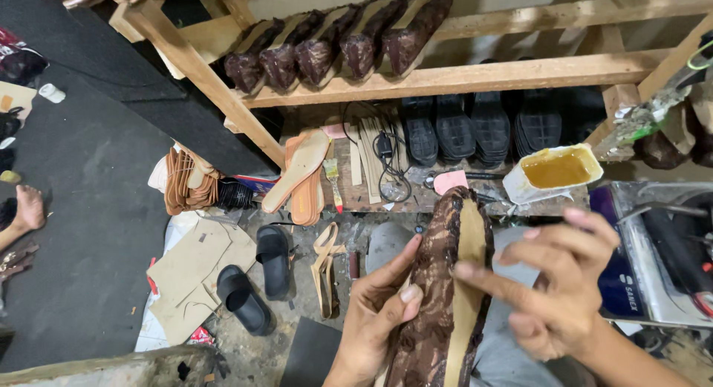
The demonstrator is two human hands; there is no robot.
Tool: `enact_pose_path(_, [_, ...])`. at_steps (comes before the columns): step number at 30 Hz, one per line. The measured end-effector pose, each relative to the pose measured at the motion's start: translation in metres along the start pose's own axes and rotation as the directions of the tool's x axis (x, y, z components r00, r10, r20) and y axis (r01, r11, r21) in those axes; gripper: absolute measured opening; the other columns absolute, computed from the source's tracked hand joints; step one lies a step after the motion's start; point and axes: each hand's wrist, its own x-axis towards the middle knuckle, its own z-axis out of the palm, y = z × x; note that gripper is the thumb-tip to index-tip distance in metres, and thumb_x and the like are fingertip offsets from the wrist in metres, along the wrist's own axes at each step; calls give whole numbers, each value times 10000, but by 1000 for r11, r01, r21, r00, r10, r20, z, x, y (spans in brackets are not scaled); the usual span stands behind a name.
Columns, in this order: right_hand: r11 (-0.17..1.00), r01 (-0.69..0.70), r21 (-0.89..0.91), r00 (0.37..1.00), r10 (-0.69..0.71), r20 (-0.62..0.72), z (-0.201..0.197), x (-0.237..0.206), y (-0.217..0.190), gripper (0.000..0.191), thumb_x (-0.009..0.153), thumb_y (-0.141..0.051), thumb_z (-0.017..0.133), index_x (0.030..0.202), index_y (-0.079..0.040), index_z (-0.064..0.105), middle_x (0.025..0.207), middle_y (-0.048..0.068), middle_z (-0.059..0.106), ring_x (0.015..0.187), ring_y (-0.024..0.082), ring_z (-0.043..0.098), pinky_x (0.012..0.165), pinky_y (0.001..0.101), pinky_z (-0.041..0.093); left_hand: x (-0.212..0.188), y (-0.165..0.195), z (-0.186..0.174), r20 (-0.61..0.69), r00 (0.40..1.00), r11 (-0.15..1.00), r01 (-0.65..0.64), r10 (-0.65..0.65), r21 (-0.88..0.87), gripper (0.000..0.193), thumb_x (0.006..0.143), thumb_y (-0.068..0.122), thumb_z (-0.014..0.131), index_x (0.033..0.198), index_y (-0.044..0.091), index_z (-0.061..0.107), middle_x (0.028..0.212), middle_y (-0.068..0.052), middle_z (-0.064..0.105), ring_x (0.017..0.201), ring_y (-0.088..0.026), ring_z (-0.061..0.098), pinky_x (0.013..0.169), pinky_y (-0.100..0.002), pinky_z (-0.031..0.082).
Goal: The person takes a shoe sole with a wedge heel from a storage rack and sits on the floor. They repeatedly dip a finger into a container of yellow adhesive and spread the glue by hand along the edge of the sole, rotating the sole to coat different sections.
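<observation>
A cramped shoemaking corner is crowding in around a low wooden bench (445, 200) under rough plank shelves. The left hand (379, 313) is gripping a brown lace-covered shoe upper (438, 283) from its left side, thumb pressed on the fabric, holding it lengthwise in front of the person, probably to keep the tan insole strip facing up. The right hand (553, 283) is hovering open, its forefinger touching that strip, the other fingers spread clear. Just beyond the shoe's tip, a white tub of amber glue (558, 168) is sitting at the bench edge. Matching lace uppers (338, 45) are lining the top shelf; black soles (483, 127) are standing below. Black slippers (256, 279) and cardboard patterns (194, 272) are cluttering the floor to the left, leaving little room.
</observation>
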Motion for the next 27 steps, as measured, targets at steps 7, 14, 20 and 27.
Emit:
enact_pose_path(7, [997,57,-55,998,-56,21,-20,-11,5,531,1060,-489,338,1115,-230,798,976,0,597,1012,273,475,1087,547,269,1,-10,12,36,999,1000,-5,4,1,684,911,193,711,1536,12,498,1057,51,678,776,6,474,708,-146,403])
enact_pose_path(14, [992,99,-80,995,-97,26,-38,-20,0,520,1061,-475,327,1179,-248,780,996,-38,603,1052,236,469,1099,532,259,1,-22,23,126,991,998,-42,47,-46,760,925,256,762,1581,-8,482,958,59,576,812,-7,453,767,-144,381])
enact_pose_path(20, [985,145,-90,989,-148,-20,-46,-33,5,455,1055,-447,382,1154,-248,779,976,-56,620,1058,218,466,1084,522,262,1,-19,33,122,992,1000,-24,25,-6,718,900,228,731,1537,2,491,1210,16,665,932,-9,549,871,-154,449])
enact_pose_path(27, [987,158,-44,987,-158,8,-50,-29,0,418,1029,-407,419,1134,-214,775,988,-19,624,1031,237,484,1075,524,266,-4,-13,38,101,995,999,31,-27,-44,647,915,155,698,1516,5,510,1368,-68,666,1023,-32,601,899,-180,480])
